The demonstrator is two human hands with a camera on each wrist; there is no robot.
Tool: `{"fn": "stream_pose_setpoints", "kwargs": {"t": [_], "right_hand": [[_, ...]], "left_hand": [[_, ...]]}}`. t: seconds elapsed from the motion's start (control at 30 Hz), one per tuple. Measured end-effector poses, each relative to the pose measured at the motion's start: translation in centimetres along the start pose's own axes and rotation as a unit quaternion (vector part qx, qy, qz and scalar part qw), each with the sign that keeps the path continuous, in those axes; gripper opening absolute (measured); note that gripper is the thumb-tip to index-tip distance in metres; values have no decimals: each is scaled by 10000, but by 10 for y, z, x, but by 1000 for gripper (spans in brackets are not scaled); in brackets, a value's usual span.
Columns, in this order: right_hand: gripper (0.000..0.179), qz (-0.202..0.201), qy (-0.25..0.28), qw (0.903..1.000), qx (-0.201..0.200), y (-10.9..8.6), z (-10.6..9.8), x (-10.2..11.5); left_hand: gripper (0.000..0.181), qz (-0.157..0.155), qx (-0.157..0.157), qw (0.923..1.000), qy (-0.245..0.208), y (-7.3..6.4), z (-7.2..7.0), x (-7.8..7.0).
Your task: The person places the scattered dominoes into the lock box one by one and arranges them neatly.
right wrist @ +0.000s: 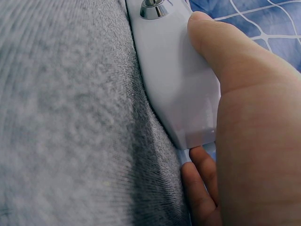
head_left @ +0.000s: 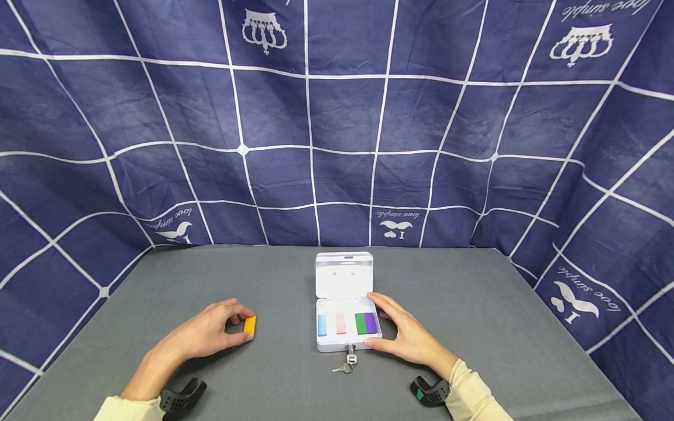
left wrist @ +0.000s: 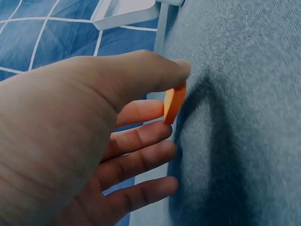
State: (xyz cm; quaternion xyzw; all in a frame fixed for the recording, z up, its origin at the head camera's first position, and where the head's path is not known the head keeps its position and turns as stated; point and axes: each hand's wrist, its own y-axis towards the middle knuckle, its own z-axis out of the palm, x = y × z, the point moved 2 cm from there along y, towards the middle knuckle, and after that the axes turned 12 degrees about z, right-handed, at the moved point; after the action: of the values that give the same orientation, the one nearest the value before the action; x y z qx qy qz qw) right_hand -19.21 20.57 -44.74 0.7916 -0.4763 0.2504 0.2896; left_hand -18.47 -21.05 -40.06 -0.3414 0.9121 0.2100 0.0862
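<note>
On the left, my left hand (head_left: 213,330) pinches a small orange block (head_left: 250,325) between thumb and fingers, low over the grey cloth. The left wrist view shows the block (left wrist: 174,103) under the thumb tip, with the other fingers spread below. An open white lock box (head_left: 344,346) stands at the centre, its lid (head_left: 344,280) raised. Inside lie a light blue block (head_left: 322,325), a pink block (head_left: 340,323), a green block (head_left: 360,324) and a purple block (head_left: 371,323). My right hand (head_left: 408,336) holds the box by its right side, thumb on the front corner.
Keys (head_left: 344,368) hang from the lock at the box's front and lie on the grey tabletop (head_left: 284,380). Behind and at both sides hangs a blue curtain (head_left: 337,117) with white grid lines. Each wrist wears a black band (head_left: 181,397).
</note>
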Motion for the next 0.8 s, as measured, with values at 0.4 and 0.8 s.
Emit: {"fn": "stream_pose_setpoints", "kwargs": {"t": [0.4,0.8], "right_hand": [[89,-53,13,10000,-1,0,0,0],[88,50,28,10000,55,0,-1,1]], "left_hand": [[33,-72,-282,9996,55,16,-1,-9],[32,-28,-787,9969,-49,31,0,-23]]}}
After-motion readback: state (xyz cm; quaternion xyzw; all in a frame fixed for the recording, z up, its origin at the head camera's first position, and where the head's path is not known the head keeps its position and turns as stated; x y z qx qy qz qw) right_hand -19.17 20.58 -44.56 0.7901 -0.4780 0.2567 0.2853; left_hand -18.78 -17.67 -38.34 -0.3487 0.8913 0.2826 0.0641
